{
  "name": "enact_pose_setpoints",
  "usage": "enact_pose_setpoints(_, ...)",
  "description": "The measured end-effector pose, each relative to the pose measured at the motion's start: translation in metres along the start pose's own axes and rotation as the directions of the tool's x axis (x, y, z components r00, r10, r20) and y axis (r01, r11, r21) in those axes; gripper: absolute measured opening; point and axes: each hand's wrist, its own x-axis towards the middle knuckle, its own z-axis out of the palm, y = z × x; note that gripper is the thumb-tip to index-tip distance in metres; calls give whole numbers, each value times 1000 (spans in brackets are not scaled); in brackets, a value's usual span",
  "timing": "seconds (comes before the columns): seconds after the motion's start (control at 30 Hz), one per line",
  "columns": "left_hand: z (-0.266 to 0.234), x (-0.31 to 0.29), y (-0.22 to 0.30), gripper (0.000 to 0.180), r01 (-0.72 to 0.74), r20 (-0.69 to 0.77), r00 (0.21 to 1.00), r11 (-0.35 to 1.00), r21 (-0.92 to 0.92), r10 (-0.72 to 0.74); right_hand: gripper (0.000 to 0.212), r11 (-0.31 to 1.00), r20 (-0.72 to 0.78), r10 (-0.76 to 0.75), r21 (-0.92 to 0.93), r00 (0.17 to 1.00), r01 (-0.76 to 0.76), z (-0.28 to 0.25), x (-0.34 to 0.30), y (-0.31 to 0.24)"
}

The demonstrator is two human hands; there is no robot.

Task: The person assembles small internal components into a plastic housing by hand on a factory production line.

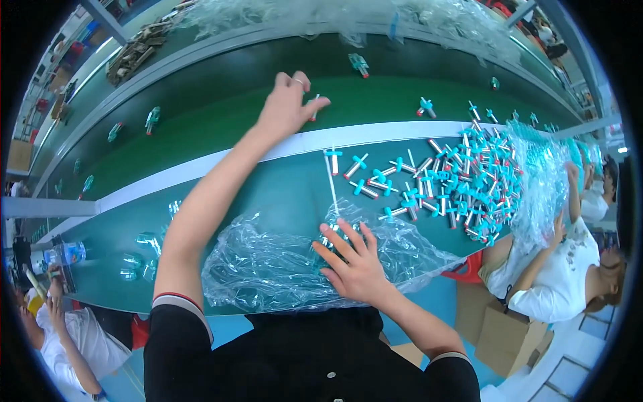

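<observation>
My left hand (288, 108) is stretched over the dark green conveyor belt (221, 110), thumb apart from the bent fingers. Right by its thumb is a small part (313, 116) with a red end, mostly covered by the hand; it looks loose, not gripped. My right hand (355, 268) lies with fingers spread on crumpled clear plastic bags (258, 271) at the near edge of the green worktable (268, 184). Beyond its fingertips a thin white strip (332, 184) runs up the table. To the right is a heap of small silver cylinders with turquoise crosspieces (469, 177).
A pale rail (321, 139) divides belt and table. Similar parts (359, 65) lie scattered on the belt. Stacked clear bags (539, 194) stand by a co-worker in white (562, 268) at right. Another person (80, 342) sits at left, near clear wrapped pieces (137, 264). Cardboard boxes (509, 335) are below right.
</observation>
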Motion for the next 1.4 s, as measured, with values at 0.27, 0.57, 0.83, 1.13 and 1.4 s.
enact_pose_setpoints(0.27, 21, -4, 43, 27, -128, 83, 988, 991, -39, 131, 55, 997, -49, -24, 68, 999, 27, 2, 3, 1)
enact_pose_setpoints(0.57, 96, 35, 148, 52, -282, 115, 948, 952, -120, 296, 55, 998, -62, -5, 70, 998, 9, 4, -3, 5)
enact_pose_setpoints(0.83, 175, 109, 120, 31, -266, 152, 954, 963, 44, 257, 54, 996, -93, -28, 85, 995, 36, 10, 1, -4)
enact_pose_setpoints(1.13, 118, 23, 141, 30, -423, 86, 875, 839, -344, 476, 57, 968, -236, 49, 250, 970, 12, 16, -9, 10)
enact_pose_setpoints(1.4, -2, -131, 134, 27, -233, 34, 969, 946, -228, 246, 27, 387, -229, 474, 921, 850, 33, 20, -16, 35)
